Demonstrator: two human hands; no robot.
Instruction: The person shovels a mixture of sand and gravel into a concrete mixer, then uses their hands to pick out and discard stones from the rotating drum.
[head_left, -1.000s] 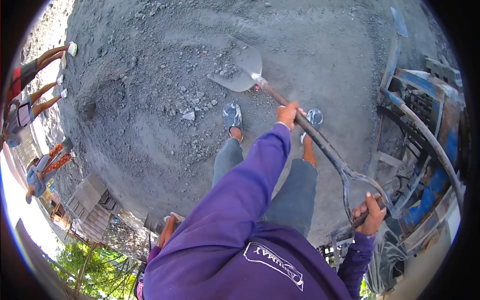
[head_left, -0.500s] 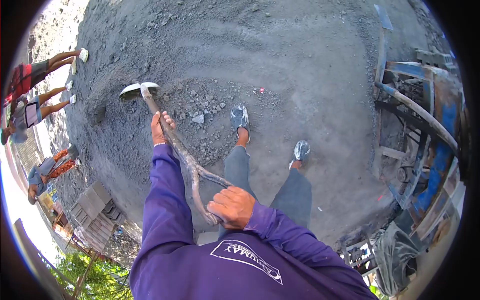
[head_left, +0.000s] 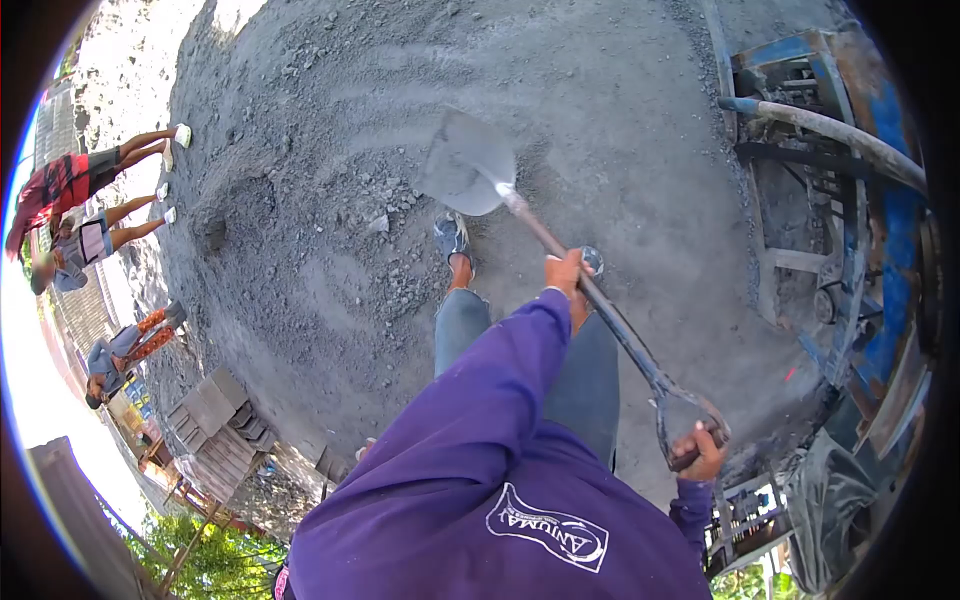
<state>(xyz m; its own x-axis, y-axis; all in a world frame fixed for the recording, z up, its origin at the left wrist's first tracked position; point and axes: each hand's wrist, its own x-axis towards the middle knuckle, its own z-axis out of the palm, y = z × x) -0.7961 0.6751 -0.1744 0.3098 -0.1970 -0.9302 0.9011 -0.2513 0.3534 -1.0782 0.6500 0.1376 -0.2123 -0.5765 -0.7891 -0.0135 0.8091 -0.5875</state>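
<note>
A long-handled shovel (head_left: 622,331) reaches diagonally across the view. Its broad, pale blade (head_left: 468,165) is over the grey ground beyond my feet, smeared a little by motion. My left hand (head_left: 568,284) is wrapped round the shaft partway down. At the forked top end, my right hand (head_left: 702,452) closes on the crossbar of the grip. Left of the blade lies a spread of loose grey gravel (head_left: 340,215) with lumps in it. Whether any material rests on the blade is hard to make out.
Two people (head_left: 85,205) stand at the upper left, and another person (head_left: 130,348) is lower on that side. Stacked grey blocks (head_left: 215,405) sit at the lower left. A rusty blue metal machine frame (head_left: 885,230) with a protruding bar takes up the right side.
The shovel has swung from the left over to the right, and its blade now shows face-on. Both my hands moved right with it, keeping their grip.
</note>
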